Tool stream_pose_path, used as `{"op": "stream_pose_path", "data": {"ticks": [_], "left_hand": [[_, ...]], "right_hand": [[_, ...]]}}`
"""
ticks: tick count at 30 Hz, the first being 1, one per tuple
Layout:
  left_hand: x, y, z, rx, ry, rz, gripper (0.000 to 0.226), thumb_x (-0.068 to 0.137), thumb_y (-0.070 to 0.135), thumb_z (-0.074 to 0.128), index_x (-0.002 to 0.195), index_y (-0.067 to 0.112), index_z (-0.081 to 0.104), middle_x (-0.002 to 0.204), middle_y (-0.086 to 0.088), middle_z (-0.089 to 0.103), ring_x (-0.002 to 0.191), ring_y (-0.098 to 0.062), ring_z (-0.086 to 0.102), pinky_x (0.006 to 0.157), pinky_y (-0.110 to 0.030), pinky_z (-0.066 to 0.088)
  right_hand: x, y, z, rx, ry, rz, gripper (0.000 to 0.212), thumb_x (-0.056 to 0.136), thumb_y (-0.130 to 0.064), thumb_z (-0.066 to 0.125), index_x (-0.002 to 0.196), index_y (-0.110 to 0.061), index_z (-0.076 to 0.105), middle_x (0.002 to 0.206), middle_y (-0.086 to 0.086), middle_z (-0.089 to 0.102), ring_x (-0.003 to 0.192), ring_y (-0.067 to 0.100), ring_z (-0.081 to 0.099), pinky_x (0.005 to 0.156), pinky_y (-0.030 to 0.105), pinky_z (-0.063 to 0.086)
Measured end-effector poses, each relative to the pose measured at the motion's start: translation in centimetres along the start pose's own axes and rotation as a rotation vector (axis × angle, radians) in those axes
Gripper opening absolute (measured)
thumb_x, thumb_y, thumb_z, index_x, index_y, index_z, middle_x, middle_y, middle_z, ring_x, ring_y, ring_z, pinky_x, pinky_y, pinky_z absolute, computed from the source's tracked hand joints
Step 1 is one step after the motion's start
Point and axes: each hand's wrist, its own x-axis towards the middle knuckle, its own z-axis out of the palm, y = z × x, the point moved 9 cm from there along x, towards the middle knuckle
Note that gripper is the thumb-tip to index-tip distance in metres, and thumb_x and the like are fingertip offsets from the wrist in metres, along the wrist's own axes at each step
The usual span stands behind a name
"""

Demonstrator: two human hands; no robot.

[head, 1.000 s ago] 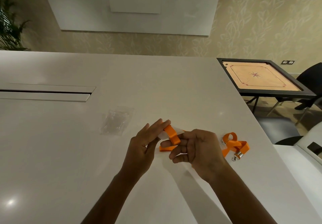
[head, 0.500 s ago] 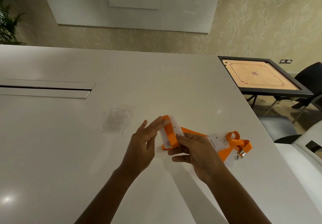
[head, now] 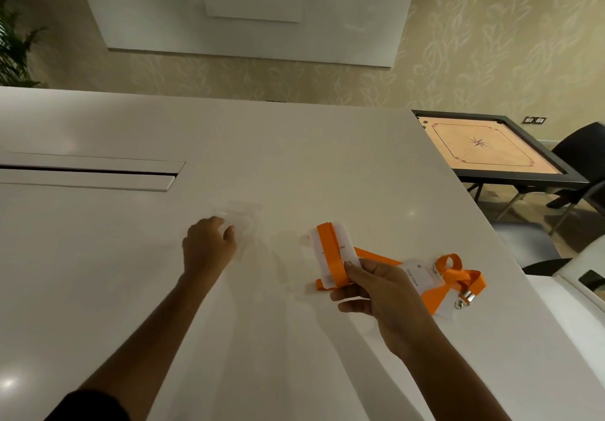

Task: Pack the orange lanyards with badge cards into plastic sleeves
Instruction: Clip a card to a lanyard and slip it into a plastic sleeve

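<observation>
White and wide, the table fills most of the view, and both of the person's arms reach out over it. Behind the table is a wall with a leaf pattern and a big pale board hanging on it. Far off past the right hand stands a wooden game board in a dark frame, with a dark chair beside it. Far to the left of the left hand is a long slot cut into the table top, and a green plant shows in the corner.

The right hand holds a white badge card with an orange strap wrapped around it. The thumb and fingers pinch the card near its lower end. Just behind the right hand, a second lanyard lies on the table with its own white card and a small silver clip.

The left hand is well apart from the right one. Its fingers curl down onto a clear plastic sleeve lying flat on the table, and the thumb touches the sleeve's edge. Whether the sleeve is off the table cannot be told.
</observation>
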Motion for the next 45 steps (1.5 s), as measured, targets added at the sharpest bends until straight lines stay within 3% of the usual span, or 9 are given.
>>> {"op": "stream_pose_path", "data": {"ticks": [9, 22, 26, 30, 33, 39, 45], "left_hand": [[3.8, -1.5, 3.3, 0.198, -0.153, -0.080, 0.066, 0.092, 0.054, 0.066, 0.139, 0.010, 0.055, 0.132, -0.015, 0.063, 0.126, -0.037, 0.054, 0.100, -0.053, 0.044], [3.9, -2.6, 4.2, 0.094, -0.092, -0.135, 0.111, 0.072, 0.056, 0.084, 0.158, 0.012, 0.027, 0.138, -0.014, 0.059, 0.129, -0.039, 0.051, 0.103, -0.057, 0.038], [3.8, -2.2, 3.1, -0.001, 0.023, -0.046, 0.085, 0.081, 0.035, 0.085, 0.151, 0.015, 0.041, 0.118, -0.005, 0.071, 0.116, -0.036, 0.061, 0.098, -0.054, 0.042], [3.2, -1.3, 1.7, -0.295, 0.103, 0.025, 0.054, 0.090, 0.016, 0.078, 0.140, 0.014, 0.058, 0.098, -0.001, 0.075, 0.093, -0.029, 0.072, 0.091, -0.046, 0.054], [2.4, 0.6, 0.4, -0.456, 0.100, 0.081, 0.053, 0.085, 0.012, 0.084, 0.134, 0.014, 0.064, 0.089, 0.004, 0.074, 0.084, -0.020, 0.072, 0.088, -0.037, 0.059], [-0.3, 5.8, -1.3, -0.623, -0.060, 0.253, 0.058, 0.083, 0.011, 0.087, 0.136, 0.015, 0.065, 0.089, 0.006, 0.079, 0.090, -0.005, 0.075, 0.089, -0.011, 0.054], [-3.5, 9.7, -1.6, -0.688, -0.278, 0.318, 0.059, 0.087, 0.010, 0.083, 0.141, 0.019, 0.061, 0.094, 0.006, 0.082, 0.100, -0.010, 0.077, 0.097, -0.015, 0.054]], "right_hand": [[0.4, -0.1, 0.0, -0.015, 0.028, -0.012, 0.025, 0.103, -0.026, 0.063, 0.119, -0.011, 0.075, 0.100, 0.014, 0.083, 0.083, 0.029, 0.079, 0.076, 0.040, 0.066], [1.6, 0.3, -0.1, -0.034, 0.065, 0.009, 0.021, 0.103, -0.025, 0.063, 0.116, -0.014, 0.074, 0.094, 0.011, 0.083, 0.077, 0.026, 0.079, 0.072, 0.037, 0.065], [1.7, 0.0, 0.1, -0.036, 0.063, 0.003, 0.017, 0.104, -0.024, 0.062, 0.112, -0.016, 0.075, 0.092, 0.010, 0.083, 0.075, 0.024, 0.079, 0.070, 0.036, 0.065], [1.7, -0.3, -0.1, -0.036, 0.065, -0.007, 0.017, 0.103, -0.024, 0.062, 0.111, -0.018, 0.076, 0.095, 0.011, 0.083, 0.077, 0.026, 0.079, 0.070, 0.036, 0.066], [1.6, -0.9, -0.6, -0.027, 0.072, -0.034, 0.021, 0.102, -0.025, 0.064, 0.117, -0.015, 0.075, 0.098, 0.014, 0.082, 0.080, 0.028, 0.078, 0.070, 0.035, 0.064], [1.2, -3.2, -2.2, -0.050, 0.101, -0.122, 0.022, 0.102, -0.023, 0.066, 0.115, -0.009, 0.078, 0.096, 0.017, 0.081, 0.083, 0.031, 0.079, 0.069, 0.036, 0.065], [0.3, -6.5, -4.0, -0.149, 0.089, -0.244, 0.014, 0.100, -0.021, 0.066, 0.108, -0.019, 0.078, 0.094, 0.007, 0.083, 0.081, 0.027, 0.080, 0.065, 0.031, 0.066]]}}
